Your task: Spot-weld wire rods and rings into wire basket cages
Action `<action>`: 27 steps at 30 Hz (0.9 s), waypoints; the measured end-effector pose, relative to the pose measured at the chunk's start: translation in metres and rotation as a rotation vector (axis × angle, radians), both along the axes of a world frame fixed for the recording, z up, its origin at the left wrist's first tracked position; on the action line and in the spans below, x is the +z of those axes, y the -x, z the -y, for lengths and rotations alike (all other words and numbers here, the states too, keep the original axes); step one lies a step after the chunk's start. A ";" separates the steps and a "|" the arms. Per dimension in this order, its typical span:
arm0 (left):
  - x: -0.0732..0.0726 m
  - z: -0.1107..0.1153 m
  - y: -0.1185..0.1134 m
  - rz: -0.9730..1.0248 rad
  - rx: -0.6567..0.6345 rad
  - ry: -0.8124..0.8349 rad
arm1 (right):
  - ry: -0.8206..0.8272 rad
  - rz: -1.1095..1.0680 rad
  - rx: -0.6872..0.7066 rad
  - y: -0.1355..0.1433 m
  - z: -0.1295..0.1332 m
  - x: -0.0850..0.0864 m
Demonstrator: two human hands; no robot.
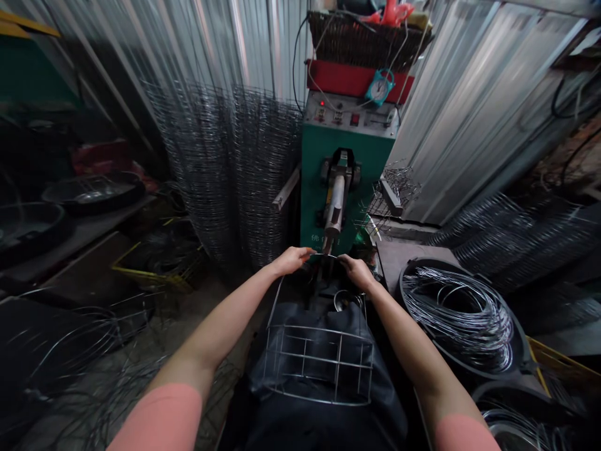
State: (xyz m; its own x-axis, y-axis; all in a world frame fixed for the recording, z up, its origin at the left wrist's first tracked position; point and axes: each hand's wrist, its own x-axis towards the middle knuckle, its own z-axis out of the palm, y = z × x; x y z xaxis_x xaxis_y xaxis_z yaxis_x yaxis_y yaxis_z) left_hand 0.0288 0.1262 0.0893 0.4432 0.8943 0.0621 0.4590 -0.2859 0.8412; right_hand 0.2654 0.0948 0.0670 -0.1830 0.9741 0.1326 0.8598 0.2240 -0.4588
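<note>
Both arms reach forward to a green machine (312, 181). My left hand (292, 260) pinches a thin curved metal wire (325, 255) at its left end, and my right hand (357, 270) closes on the right end. The wire's middle lies at the lower tip of the machine's metal arm (335, 203); whether they touch is too small to tell. A wire grid frame (337, 362) rests over the dark cloth on the lap, and its side wires run up toward the hands.
Tall stacks of wire frames (201, 163) stand behind on the left. At the right, a black tub (404, 294) holds coiled wire rings (460, 313). A yellow crate (141, 275) sits at the left. A teal clock (379, 88) hangs on the machine's top.
</note>
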 end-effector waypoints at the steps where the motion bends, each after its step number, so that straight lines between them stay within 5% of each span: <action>1: -0.001 -0.001 0.000 -0.005 0.003 0.010 | 0.001 0.002 0.006 0.000 -0.001 0.001; 12: -0.002 -0.003 -0.002 -0.104 -0.034 -0.071 | 0.030 0.088 -0.023 0.003 0.003 0.009; 27: -0.002 -0.005 -0.002 -0.152 -0.044 -0.062 | -0.012 0.054 -0.026 0.001 0.001 -0.002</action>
